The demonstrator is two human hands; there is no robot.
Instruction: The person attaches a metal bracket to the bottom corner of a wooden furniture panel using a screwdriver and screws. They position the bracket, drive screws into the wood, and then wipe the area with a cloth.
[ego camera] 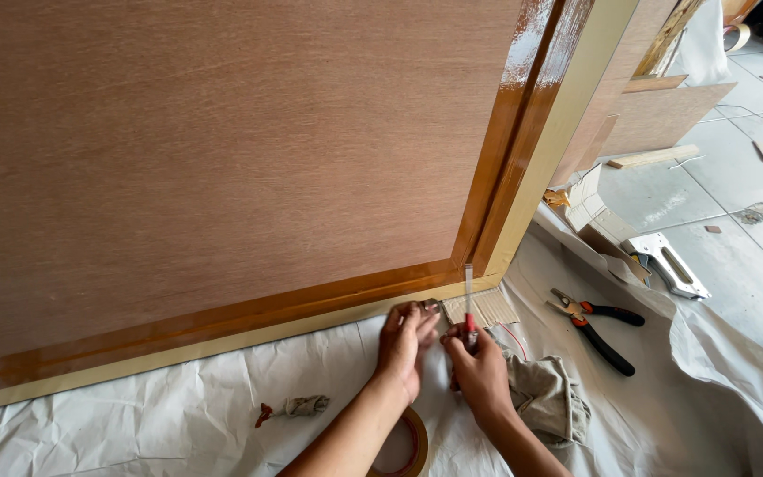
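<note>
A large brown wooden panel (pixel 222 150) with a glossy varnished frame (pixel 523 115) stands on a white sheet (pixel 178 397). Tan masking tape (pixel 222 340) runs along its lower edge and up the right side. My left hand (pixel 406 344) presses at the tape near the panel's bottom corner. My right hand (pixel 479 367) grips a thin red-handled blade tool (pixel 468 296) that points up toward the corner. A roll of tape (pixel 404 446) hangs on my left wrist.
Red-handled pliers (pixel 598 327) lie on the sheet to the right. A metal staple gun (pixel 668 263) rests by cardboard pieces (pixel 593 212). A crumpled grey cloth (pixel 545 397) lies under my right forearm, a small rag (pixel 298 406) to the left. Boards lean at back right.
</note>
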